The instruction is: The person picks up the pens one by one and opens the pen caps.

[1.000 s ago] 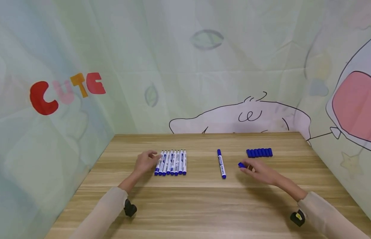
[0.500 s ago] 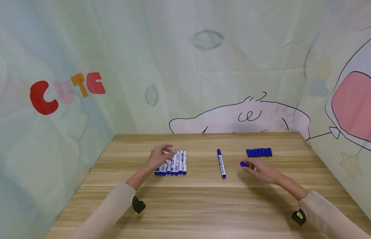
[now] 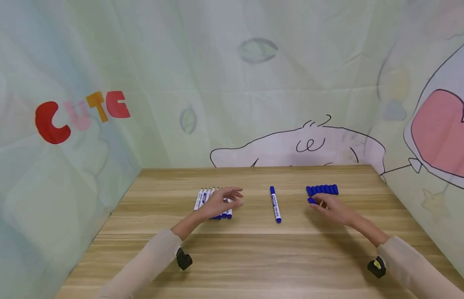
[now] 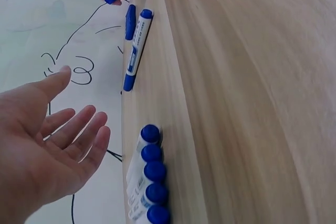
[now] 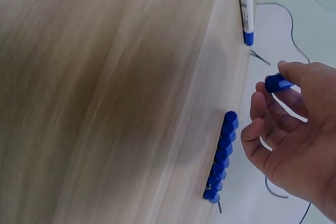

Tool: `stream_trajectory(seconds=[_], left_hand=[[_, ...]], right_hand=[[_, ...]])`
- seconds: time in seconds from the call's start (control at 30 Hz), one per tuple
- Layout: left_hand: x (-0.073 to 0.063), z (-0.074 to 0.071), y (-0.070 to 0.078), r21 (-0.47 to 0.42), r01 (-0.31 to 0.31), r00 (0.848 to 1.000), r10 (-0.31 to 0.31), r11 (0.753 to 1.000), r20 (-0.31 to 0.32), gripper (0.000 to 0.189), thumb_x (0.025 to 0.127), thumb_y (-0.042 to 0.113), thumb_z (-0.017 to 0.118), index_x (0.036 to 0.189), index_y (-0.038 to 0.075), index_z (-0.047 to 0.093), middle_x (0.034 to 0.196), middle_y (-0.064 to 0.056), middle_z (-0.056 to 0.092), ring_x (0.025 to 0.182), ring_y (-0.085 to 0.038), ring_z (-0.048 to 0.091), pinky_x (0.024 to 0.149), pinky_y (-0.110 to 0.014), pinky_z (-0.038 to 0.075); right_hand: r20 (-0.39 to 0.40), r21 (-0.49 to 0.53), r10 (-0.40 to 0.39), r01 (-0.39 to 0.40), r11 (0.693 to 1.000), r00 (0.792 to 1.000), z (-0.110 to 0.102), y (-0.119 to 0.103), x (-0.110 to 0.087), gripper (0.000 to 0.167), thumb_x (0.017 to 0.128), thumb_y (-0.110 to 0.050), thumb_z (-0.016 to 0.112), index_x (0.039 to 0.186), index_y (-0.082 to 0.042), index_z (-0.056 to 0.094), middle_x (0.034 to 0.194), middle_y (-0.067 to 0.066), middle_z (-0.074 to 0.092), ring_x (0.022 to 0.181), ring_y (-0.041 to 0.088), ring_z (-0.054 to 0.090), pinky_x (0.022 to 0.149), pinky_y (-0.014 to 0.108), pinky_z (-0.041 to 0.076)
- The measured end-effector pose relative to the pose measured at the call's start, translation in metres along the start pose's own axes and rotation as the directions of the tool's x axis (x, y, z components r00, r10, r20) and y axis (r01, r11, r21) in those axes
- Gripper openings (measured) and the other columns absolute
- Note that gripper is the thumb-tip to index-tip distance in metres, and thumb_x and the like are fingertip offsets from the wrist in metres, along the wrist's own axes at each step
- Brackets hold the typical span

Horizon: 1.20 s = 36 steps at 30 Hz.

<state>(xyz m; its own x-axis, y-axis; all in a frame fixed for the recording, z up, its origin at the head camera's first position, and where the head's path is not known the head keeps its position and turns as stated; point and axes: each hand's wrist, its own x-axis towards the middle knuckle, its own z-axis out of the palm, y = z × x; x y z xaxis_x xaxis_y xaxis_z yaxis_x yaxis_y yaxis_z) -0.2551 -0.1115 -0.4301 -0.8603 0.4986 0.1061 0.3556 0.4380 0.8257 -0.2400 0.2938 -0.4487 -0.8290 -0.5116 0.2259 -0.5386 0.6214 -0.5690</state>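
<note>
My left hand (image 3: 216, 204) hovers with fingers loosely extended over a row of uncapped whiteboard markers (image 3: 198, 200), hiding part of them. The left wrist view shows that palm empty and the blue ends of several markers (image 4: 155, 171) below it. Between thumb and fingertips, my right hand (image 3: 335, 209) pinches a blue marker cap (image 5: 277, 83). Just behind that hand lies a neat row of blue caps (image 3: 322, 190). One capped whiteboard marker (image 3: 275, 204) lies alone between the two hands.
All of this rests on a wood-grain table (image 3: 239, 257). A printed cloth backdrop (image 3: 160, 124) rises behind the table and along both sides. A small black camera (image 3: 184, 259) sits on the left wrist and another black camera (image 3: 376, 267) on the right.
My left hand has moved right across the row of uncapped markers, from its left end to its right part. My right hand, still pinching the cap, has shifted slightly right and back toward the cap row.
</note>
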Motion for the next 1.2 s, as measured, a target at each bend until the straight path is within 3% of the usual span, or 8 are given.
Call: stream_trajectory(seconds=[0.17,0.4,0.6,0.77,0.9,1.1,1.2], left_hand=[[0.002,0.009,-0.001,0.012,-0.036,0.998,0.035,0.999,0.046,0.049,0.099,0.017,0.067,0.141,-0.005,0.054,0.130,-0.027,0.067,0.117,-0.038,0.066,0.098,-0.044,0.057],[-0.002,0.014,-0.004,0.002,0.034,0.998,-0.034,0.999,0.056,0.050,0.099,0.020,0.068,0.142,-0.003,0.054,0.129,-0.022,0.068,0.116,-0.035,0.066,0.090,-0.037,0.059],[0.001,0.021,-0.006,-0.034,0.052,0.995,-0.049,0.998,0.086,0.050,0.100,0.022,0.067,0.142,-0.002,0.054,0.128,-0.019,0.069,0.116,-0.034,0.065,0.084,-0.038,0.061],[0.005,0.027,-0.005,-0.028,0.045,0.994,-0.042,0.999,0.105,0.049,0.101,0.022,0.066,0.142,-0.002,0.054,0.127,-0.019,0.069,0.114,-0.033,0.066,0.085,-0.037,0.061],[0.004,0.029,-0.003,-0.036,0.064,0.992,-0.060,0.997,0.110,0.048,0.101,0.020,0.065,0.142,-0.002,0.054,0.126,-0.020,0.069,0.112,-0.033,0.067,0.083,-0.038,0.061],[0.003,0.032,-0.004,-0.057,0.047,0.993,-0.041,0.997,0.114,0.047,0.100,0.016,0.065,0.141,-0.006,0.053,0.124,-0.024,0.069,0.108,-0.035,0.068,0.081,-0.042,0.062],[0.002,0.033,-0.003,-0.053,0.034,0.993,-0.027,0.998,0.118,0.046,0.100,0.015,0.065,0.140,-0.007,0.054,0.123,-0.025,0.069,0.107,-0.036,0.068,0.080,-0.043,0.062]], right_hand=[[-0.085,-0.042,0.041,-0.045,0.998,0.996,-0.003,0.009,0.001,0.016,0.098,-0.007,0.066,0.106,0.007,0.069,0.085,0.007,0.069,0.074,0.005,0.058,0.064,0.023,0.052],[-0.210,-0.033,0.084,-0.093,0.995,0.974,-0.009,0.024,0.006,0.024,0.099,-0.010,0.065,0.111,0.011,0.065,0.081,0.011,0.068,0.068,0.001,0.051,0.058,0.021,0.046],[-0.360,-0.021,0.146,-0.164,0.986,0.922,-0.019,0.041,0.000,0.032,0.098,-0.009,0.066,0.118,0.016,0.063,0.080,0.020,0.070,0.067,0.002,0.054,0.056,0.020,0.045],[-0.448,-0.023,0.215,-0.251,0.968,0.868,-0.026,0.064,-0.008,0.035,0.099,-0.010,0.064,0.118,0.019,0.063,0.087,0.032,0.071,0.071,0.025,0.066,0.059,0.021,0.049],[-0.462,-0.050,0.240,-0.296,0.954,0.853,-0.030,0.078,-0.011,0.035,0.100,-0.011,0.062,0.117,0.020,0.063,0.089,0.034,0.071,0.077,0.039,0.069,0.060,0.025,0.049],[-0.404,-0.093,0.292,-0.357,0.929,0.867,-0.032,0.088,-0.011,0.034,0.102,-0.015,0.060,0.111,0.017,0.067,0.072,0.018,0.069,0.063,0.019,0.057,0.054,0.026,0.042],[-0.363,-0.104,0.340,-0.401,0.910,0.867,-0.032,0.089,-0.010,0.036,0.104,-0.017,0.057,0.110,0.017,0.068,0.072,0.015,0.068,0.061,0.016,0.054,0.054,0.027,0.041]])
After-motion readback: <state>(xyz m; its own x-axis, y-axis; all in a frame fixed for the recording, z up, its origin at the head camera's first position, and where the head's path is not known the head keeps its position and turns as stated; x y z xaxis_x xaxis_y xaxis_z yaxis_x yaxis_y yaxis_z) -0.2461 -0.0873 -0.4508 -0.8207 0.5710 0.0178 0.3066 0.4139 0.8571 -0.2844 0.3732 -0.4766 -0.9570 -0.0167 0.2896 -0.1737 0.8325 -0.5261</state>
